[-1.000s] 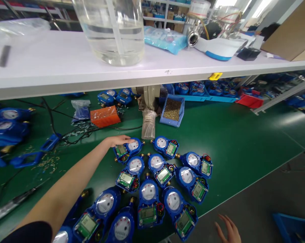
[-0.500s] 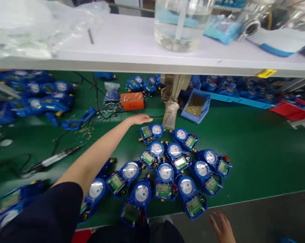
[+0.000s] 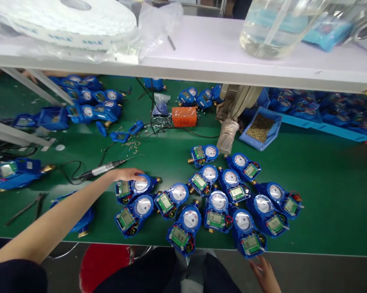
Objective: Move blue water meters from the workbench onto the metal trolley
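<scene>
the left hand is now resting its grip, fingers flat and not closed, on the top of a blue meter at the left end of the cluster on the green bench; a moment ago it was reaching to the far meter. the arm is stretching forward from low left, and the right hand is hanging open below the bench edge, holding nothing.

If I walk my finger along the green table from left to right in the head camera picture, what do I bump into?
Pliers → electric screwdriver → left hand resting on a blue meter → the big cluster of blue meters → blue bin of brass bits.
</scene>
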{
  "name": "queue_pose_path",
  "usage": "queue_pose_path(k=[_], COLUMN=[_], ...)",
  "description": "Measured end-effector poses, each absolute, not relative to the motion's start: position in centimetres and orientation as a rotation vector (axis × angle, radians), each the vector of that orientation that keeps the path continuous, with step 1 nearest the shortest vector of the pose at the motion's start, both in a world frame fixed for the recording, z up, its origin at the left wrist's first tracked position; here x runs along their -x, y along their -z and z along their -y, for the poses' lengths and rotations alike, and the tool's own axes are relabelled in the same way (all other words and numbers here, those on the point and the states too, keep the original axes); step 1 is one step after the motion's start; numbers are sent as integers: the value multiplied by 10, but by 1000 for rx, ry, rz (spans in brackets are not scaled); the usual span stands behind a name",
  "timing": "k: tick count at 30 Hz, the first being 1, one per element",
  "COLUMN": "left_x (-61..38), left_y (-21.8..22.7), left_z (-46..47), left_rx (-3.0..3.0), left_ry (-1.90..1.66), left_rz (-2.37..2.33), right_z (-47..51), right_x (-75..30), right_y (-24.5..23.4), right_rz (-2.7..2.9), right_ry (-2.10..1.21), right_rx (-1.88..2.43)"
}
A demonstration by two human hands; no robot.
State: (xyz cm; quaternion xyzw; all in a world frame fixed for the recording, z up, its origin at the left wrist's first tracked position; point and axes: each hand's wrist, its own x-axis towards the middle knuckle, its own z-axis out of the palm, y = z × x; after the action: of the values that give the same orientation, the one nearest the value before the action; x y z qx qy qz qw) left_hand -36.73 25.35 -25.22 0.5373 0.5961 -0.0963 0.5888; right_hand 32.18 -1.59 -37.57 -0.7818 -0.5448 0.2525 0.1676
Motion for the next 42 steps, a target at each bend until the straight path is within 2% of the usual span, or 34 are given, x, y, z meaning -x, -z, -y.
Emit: queue_pose_path(k=[3, 7, 15, 19, 27, 32, 34, 37, 39, 42], left_x=[359, 339, 247, 211, 181, 149, 129, 97, 79, 59], left_y=[256, 256, 262, 265, 246, 207, 200, 207, 218, 237], left_z=[-263, -294, -354, -370, -374, -341, -322, -295, -284, -279], left_rx=[-1248, -1322, -1401, -1474, -1756, -1988, -1948, -1946, -1947, -1919], left_ry=[143, 137, 170, 149, 172, -322, -370, -226, -158, -103], left_rz=[-1307, -1257, -1169, -1162, -1260, -1543, -1550, -1505, -1523, -1609], right_z=[7, 11, 47, 49, 32, 5, -21, -74, -114, -173], right_x=[-317, -314, -317, -317, -274, -229, -211, -187, -170, -144], right_y=[358, 343, 361, 353, 295, 237, 202, 159, 151, 168], right_rz=[1391, 1333, 1307, 1340, 1515, 1638, 1538, 1237, 1039, 691], right_ry=[-879, -918, -829, -840, -1372, -1572, -1649, -1665, -1633, -1595], right_rx=[2233, 2223, 2222, 2251, 2219, 2137, 1910, 1618, 1486, 1368])
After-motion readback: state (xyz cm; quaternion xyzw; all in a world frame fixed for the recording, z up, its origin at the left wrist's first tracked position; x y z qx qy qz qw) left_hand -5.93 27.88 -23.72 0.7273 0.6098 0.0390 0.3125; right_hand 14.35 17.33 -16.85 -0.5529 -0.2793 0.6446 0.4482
